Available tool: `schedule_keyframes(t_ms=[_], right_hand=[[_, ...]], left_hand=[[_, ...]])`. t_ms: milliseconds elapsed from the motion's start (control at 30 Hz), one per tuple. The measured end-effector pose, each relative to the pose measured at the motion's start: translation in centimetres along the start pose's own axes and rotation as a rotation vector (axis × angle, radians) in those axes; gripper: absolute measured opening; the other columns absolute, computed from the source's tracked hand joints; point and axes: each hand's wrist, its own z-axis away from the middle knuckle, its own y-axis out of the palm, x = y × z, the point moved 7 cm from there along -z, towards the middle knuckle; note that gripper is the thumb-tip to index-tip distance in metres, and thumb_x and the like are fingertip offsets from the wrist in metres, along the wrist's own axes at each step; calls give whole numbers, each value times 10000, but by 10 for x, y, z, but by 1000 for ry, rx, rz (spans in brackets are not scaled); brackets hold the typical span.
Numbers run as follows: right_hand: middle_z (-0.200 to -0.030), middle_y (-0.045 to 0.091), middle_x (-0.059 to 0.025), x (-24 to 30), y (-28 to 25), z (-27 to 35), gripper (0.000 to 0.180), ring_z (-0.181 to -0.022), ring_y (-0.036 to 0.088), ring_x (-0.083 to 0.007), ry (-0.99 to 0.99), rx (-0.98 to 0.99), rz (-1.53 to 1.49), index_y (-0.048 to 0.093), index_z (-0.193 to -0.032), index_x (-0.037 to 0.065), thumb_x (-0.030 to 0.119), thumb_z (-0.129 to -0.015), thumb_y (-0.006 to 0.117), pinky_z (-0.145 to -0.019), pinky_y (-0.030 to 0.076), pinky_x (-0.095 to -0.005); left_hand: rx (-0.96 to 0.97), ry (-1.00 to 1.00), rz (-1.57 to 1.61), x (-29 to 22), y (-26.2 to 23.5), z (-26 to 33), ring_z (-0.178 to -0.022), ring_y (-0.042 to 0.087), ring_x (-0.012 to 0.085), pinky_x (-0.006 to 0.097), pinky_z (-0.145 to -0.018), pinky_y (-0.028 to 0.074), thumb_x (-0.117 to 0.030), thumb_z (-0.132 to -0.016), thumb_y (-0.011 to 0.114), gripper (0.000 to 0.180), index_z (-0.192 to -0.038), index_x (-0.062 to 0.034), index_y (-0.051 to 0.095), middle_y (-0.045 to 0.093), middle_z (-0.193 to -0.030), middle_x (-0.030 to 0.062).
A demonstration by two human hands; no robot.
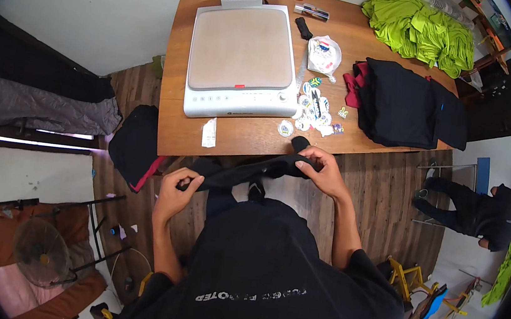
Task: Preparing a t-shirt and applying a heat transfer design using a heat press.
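Observation:
A length of black cloth is stretched between my two hands, just off the table's front edge. My left hand pinches its left end between thumb and fingers. At the right end, my right hand grips the cloth with its thumb on top. Part of the cloth sticks up beyond the right hand, close to the table edge. The cloth looks gathered and slightly twisted, so its full shape is hidden. Straight ahead on the table stands a white heat press with a beige top.
On the wooden table lie round stickers, a white bowl, folded black garments and lime-green cloth. Black garments hang at the table's left. A standing fan is lower left; another person is at right.

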Motion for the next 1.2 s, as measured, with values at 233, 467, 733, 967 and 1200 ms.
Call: schedule_keyframes(t_ms=[233,467,733,967,1200], right_hand=[[-778,532,29,-25,14,23,180,-753,466,-69,98,199,267,642,-984,8,157,-931,727,-674,406,-252],[-814,594,-22,3,12,20,169,-789,527,-90,-37,67,352,632,-994,-2,144,-945,702,-712,447,-268],[-950,578,-97,85,-26,-5,133,-914,562,-196,-256,-28,509,642,-1023,-9,63,-912,654,-876,430,-300],[-795,592,-91,101,-18,-11,177,-702,524,-194,-243,21,618,601,-946,-11,155,-968,658,-653,438,-315],[-791,623,-128,127,-17,-17,141,-718,596,-269,-411,-49,824,620,-923,0,117,-922,697,-660,464,-355]], left_hand=[[-241,-111,17,36,-1,6,-732,454,134,288,-653,400,-117,-1042,509,161,-939,6,520,495,-801,71],[-305,-118,19,30,-5,8,-748,484,141,288,-699,432,-117,-1046,496,172,-936,13,522,507,-800,74],[93,57,-3,-64,-23,-36,-752,567,161,275,-691,437,-41,-855,741,152,-973,35,681,597,-813,83],[-338,291,-102,-84,-54,-52,-731,548,185,277,-680,433,-32,-907,680,114,-926,43,597,536,-784,89],[-526,272,-171,-91,-86,-55,-784,574,186,288,-740,467,-75,-978,613,103,-983,22,578,607,-858,103]])
